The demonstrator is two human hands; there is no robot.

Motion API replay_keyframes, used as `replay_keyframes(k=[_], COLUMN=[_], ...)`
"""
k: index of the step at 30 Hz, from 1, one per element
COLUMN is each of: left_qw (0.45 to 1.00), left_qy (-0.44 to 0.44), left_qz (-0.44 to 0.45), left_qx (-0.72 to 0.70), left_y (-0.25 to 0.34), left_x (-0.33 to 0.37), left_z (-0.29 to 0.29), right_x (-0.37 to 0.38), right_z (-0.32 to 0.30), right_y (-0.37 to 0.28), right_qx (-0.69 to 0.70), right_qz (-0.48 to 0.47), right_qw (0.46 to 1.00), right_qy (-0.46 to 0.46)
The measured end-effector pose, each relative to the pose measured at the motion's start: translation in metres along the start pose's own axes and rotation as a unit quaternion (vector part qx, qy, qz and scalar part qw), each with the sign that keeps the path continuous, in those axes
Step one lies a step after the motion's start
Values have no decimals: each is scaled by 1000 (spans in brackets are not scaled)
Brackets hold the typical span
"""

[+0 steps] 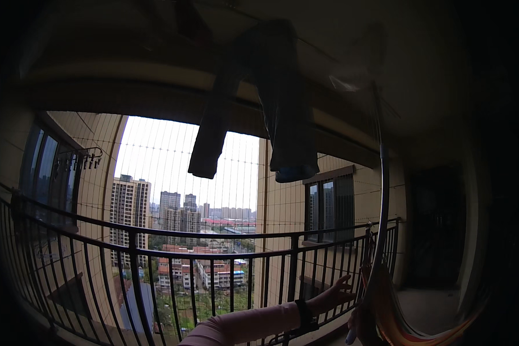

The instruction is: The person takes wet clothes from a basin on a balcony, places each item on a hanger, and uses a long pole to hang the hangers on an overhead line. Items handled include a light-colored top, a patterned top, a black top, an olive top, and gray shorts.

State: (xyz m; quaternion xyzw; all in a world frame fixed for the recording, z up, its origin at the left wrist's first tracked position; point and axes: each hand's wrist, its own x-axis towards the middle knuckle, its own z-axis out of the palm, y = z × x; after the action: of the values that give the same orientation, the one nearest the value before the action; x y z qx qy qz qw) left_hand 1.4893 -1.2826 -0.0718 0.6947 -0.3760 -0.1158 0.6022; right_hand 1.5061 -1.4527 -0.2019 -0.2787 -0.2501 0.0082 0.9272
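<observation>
My left arm, in a pink sleeve with a dark band at the wrist, reaches across the lower middle toward the right. At its end my left hand [339, 293] is open, its fingers stretched out, near the railing and beside a long pole [382, 196]. The pole rises from the lower right toward the dark ceiling, bending in the wide view. Around its lower part my right hand [361, 323] is closed, dim and partly in shadow. Overhead hangs a pair of dark trousers [288, 115], legs down. What the pole's top touches is too dark to make out.
A black metal railing [213, 234] curves across the balcony, with thin vertical wires above it. A striped orange hammock [395, 311] hangs at the lower right. A clip hanger [85, 157] shows at the left. Beyond stand tall buildings [130, 202]. A dark doorway [435, 230] is at right.
</observation>
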Motion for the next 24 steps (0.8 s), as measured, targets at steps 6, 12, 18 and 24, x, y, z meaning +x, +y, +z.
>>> replay_keyframes(k=[6,12,18,24], left_qw=[988,998,995,989], left_qy=[-80,-14,58,-9], left_qz=[-109,-40,-55,-94], left_qx=[71,-35,-58,-116], left_y=[-60,-46,-29,-31], left_x=[2,33,60,78], left_z=[2,-6,-9,-3], right_x=[106,126,166,205], right_z=[28,96,116,127], right_y=[-26,-73,-97,-112], right_qx=[-117,-206,-215,-218], right_qz=[-110,-110,-96,-81], right_qw=[976,961,953,954], right_qy=[-145,-145,-188,-187])
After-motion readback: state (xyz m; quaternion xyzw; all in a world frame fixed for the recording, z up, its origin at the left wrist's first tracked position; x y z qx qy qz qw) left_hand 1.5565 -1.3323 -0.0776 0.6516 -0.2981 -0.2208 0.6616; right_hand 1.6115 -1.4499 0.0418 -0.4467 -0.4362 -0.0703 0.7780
